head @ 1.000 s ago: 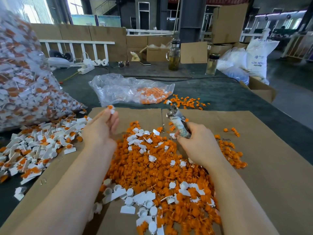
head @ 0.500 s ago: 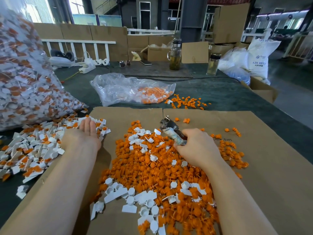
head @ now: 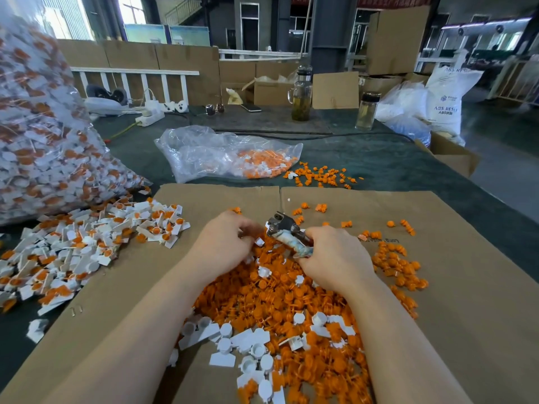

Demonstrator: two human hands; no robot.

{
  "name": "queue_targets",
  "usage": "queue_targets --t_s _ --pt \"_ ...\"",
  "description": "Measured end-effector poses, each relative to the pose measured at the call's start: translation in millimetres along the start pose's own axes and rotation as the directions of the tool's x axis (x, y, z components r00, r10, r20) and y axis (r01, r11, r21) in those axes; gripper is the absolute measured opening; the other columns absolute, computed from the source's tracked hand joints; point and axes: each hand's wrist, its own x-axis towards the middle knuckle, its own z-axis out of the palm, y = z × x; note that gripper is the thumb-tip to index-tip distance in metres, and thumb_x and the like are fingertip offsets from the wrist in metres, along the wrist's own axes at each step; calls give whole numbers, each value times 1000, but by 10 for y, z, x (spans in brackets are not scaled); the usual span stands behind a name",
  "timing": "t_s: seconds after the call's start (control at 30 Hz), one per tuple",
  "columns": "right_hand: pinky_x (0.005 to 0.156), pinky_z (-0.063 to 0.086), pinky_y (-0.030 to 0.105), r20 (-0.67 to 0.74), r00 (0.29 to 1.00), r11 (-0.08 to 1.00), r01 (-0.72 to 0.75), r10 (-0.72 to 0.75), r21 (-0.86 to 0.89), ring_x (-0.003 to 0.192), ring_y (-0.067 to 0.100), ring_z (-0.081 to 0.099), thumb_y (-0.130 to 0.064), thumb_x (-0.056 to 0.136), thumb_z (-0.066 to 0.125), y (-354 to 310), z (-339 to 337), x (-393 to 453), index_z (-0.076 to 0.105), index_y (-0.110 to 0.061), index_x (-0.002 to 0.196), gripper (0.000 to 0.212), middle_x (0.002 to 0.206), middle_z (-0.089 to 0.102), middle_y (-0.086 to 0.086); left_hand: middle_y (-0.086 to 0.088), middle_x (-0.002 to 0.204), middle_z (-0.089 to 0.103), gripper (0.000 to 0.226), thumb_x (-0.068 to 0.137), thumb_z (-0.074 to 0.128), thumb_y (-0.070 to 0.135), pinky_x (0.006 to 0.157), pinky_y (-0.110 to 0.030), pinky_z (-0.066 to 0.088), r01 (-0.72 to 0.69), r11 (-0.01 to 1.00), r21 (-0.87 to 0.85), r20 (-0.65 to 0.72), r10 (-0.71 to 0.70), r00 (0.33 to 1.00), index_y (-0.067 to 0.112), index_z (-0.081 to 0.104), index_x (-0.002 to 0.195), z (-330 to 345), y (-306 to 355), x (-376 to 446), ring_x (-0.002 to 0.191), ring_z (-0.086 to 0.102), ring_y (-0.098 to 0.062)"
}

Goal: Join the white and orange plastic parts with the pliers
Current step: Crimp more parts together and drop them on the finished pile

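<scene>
At my far left a clear bag [head: 43, 147] bulging with joined white-and-orange pieces runs off the frame edge, and beside it a heap of joined pieces [head: 87, 246] spills over the green counter [head: 393, 167] onto the cardboard sheet [head: 466, 301]. My left hand [head: 224, 249] reaches palm down into the far end of the loose orange parts [head: 280, 301], fingers curled; their tips are hidden, so I cannot tell whether they pinch anything. White parts [head: 250, 345], small cups with flat tabs, lie scattered through the near side of the orange pile. My right hand [head: 335, 260] is wrapped tight around the handles of the pliers [head: 287, 231], which point up and left, the worn metal head just beside my left fingers. More orange parts trail off to the right.
</scene>
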Motion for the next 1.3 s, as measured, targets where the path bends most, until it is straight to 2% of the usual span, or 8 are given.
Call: queue_targets --t_s 0.23,0.37,0.57,0.7,0.77,0.87,1.0,1.3 --pt "64 55 33 -59 998 993 -25 32 113 77 13 61 -49 86 62 19 -33 15 55 -28 99 26 89 62 -8 3 117 68 31 89 59 12 82 -23 46 15 972 236 -72 2 997 28 75 111 51 41 -12 100 63 -15" --pt "57 45 23 -88 993 960 -52 79 274 72 4 56 -52 87 62 -5 -84 7 56 -29 99 27 85 60 -11 4 109 74 20 93 66 26 85 -27 52 44 972 230 -104 -21 994 29 76 109 67 40 -28 96 67 -16" --pt "65 51 31 -123 987 873 -29 101 487 78 9 61 -42 87 67 -22 -153 -19 64 -21 97 23 86 64 -9 10 67 72 4 89 72 29 57 -18 55 111 985 -131 -162 -132 978 31 76 88 49 74 -45 48 66 -5" --pt "75 57 32 -121 989 746 13 91 666 82 7 65 -27 88 69 -36 -180 -42 68 -29 96 9 91 67 -13 10 66 70 6 83 79 22 38 -8 41 105 865 -490 -211 -235 949 25 74 84 18 184 -77 50 66 0" --pt "64 55 19 -143 987 695 57 67 717 80 4 64 -20 89 68 -49 -194 -67 65 -38 89 19 88 67 -16 6 69 73 10 82 80 17 41 -17 51 119 779 -616 -169 -278 946 24 73 82 6 233 -98 56 70 -7" --pt "64 55 21 -184 981 658 97 64 747 83 8 65 -18 89 68 -61 -206 -75 64 -41 89 23 87 68 -13 0 77 77 9 82 79 16 61 -33 60 154 710 -687 -100 -303 948 20 73 87 4 259 -103 72 74 -14" --pt "74 54 23 -234 967 678 107 99 727 82 1 65 -24 86 71 -84 -210 -56 62 -38 85 17 88 69 -14 -7 80 77 8 83 77 7 64 -24 61 168 606 -778 -39 -313 949 11 73 88 2 278 -99 76 75 -15" --pt "73 57 34 -217 973 751 83 82 655 77 3 64 -33 85 71 -116 -213 -80 66 -33 92 8 82 67 -15 -9 74 76 7 82 77 5 62 -22 60 133 567 -813 -65 -315 947 5 72 88 45 356 -109 70 75 -16"
